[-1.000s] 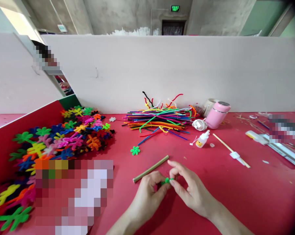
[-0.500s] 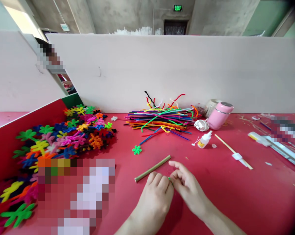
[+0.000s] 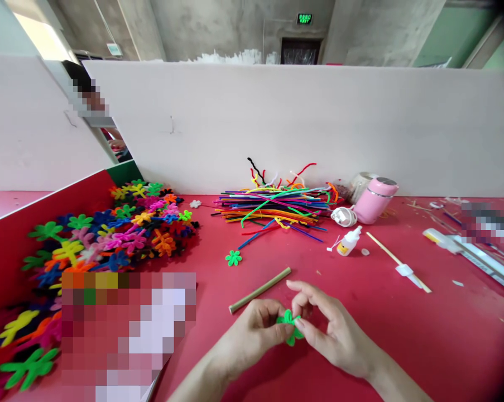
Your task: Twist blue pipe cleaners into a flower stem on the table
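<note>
A green fuzzy flower (image 3: 292,336) is sitting between the person's two hands, low in the middle of the view and just above the red table (image 3: 456,346). The left hand (image 3: 258,332) is pinching its left side between thumb and curled fingers, with no gap showing. The right hand (image 3: 329,329) is closing thumb and fingertip on the right-hand petals (its index finger is sticking out, clear of the flower).

Just beyond the left hand, a greenish-brown stick (image 3: 260,291) is lying aslant. A second green flower (image 3: 234,257) is resting farther back, near the end of a blue stem. Behind that, a pile of coloured pipe cleaners (image 3: 272,206) is lying before a white panel (image 3: 302,117). To the right, a small glue bottle (image 3: 349,242) is standing near a pink device (image 3: 376,201); to the left, many coloured flowers (image 3: 121,240) are lying heaped.
</note>
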### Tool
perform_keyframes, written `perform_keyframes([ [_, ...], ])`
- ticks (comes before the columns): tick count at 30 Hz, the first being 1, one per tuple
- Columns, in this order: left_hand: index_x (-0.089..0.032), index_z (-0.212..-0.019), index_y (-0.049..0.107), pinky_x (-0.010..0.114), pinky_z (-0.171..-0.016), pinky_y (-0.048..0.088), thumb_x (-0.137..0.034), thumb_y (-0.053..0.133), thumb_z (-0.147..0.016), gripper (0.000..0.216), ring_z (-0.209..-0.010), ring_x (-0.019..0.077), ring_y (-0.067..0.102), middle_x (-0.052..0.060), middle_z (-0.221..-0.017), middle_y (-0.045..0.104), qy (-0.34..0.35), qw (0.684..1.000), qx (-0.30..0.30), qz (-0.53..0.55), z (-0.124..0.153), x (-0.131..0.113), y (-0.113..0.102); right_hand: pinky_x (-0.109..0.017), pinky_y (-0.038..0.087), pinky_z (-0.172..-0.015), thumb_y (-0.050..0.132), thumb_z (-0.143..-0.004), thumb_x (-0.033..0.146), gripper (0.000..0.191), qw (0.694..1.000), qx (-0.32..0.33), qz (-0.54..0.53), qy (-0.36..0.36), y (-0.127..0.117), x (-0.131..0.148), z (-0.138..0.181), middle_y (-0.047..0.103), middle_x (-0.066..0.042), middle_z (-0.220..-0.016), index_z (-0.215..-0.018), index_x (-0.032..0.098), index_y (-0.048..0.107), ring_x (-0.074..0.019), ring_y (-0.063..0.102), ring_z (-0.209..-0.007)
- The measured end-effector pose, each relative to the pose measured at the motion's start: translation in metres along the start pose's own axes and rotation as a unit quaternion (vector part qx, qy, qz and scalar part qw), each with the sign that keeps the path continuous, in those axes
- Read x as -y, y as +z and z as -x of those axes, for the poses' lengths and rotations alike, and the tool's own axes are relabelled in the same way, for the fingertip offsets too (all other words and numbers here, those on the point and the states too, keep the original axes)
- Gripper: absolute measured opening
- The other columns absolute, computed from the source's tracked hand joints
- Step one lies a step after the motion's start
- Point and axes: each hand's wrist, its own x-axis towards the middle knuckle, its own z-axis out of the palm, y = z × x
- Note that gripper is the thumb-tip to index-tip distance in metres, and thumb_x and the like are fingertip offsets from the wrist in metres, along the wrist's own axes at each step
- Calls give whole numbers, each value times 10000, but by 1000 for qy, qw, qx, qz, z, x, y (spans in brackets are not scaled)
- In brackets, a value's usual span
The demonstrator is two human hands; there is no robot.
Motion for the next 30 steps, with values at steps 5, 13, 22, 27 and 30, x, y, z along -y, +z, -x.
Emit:
perform_keyframes([
  [5, -134, -612, 548, 223, -515, 291, -244, 550, -712, 149, -539, 101, 381, -17, -557, 468, 26, 995, -21, -94, -2, 6, 1, -257, 424, -667, 435, -782, 103, 469, 998, 4, -46, 44, 4, 1, -2, 477, 24, -733, -1206, 266, 320, -123, 487, -678],
  [13, -153, -519, 509, 223, -497, 265, -140, 503, -681, 163, -532, 103, 360, -34, -526, 433, 98, 958, -115, -244, -4, 7, 8, -220, 350, -547, 476, -761, 137, 411, 978, -33, -152, 139, 17, -10, -6, 440, 45, -647, -1157, 188, 374, -93, 419, -569],
  [22, -132, -634, 604, 215, -530, 313, -288, 650, -642, 163, -537, 97, 465, 8, -583, 595, -11, 996, -86, 33, -12, 17, -4, -240, 383, -601, 468, -806, 279, 326, 954, -113, -220, 168, 8, -15, -14, 517, 21, -649, -1110, 161, 458, -98, 474, -601],
  [27, -124, -639, 617, 218, -519, 304, -290, 639, -659, 168, -519, 87, 442, 7, -570, 588, -6, 997, -73, 13, -9, 17, 2, -235, 378, -580, 500, -786, 220, 340, 975, -80, -182, 101, 10, -14, -9, 464, 39, -650, -1117, 174, 437, -97, 453, -601],
  [30, -122, -640, 622, 224, -535, 315, -296, 629, -671, 178, -535, 92, 444, 11, -571, 581, 9, 998, -61, 4, -8, 17, 3, -238, 380, -573, 490, -793, 210, 361, 975, -63, -191, 95, 13, -17, -9, 458, 39, -655, -1142, 175, 406, -98, 451, -599],
])
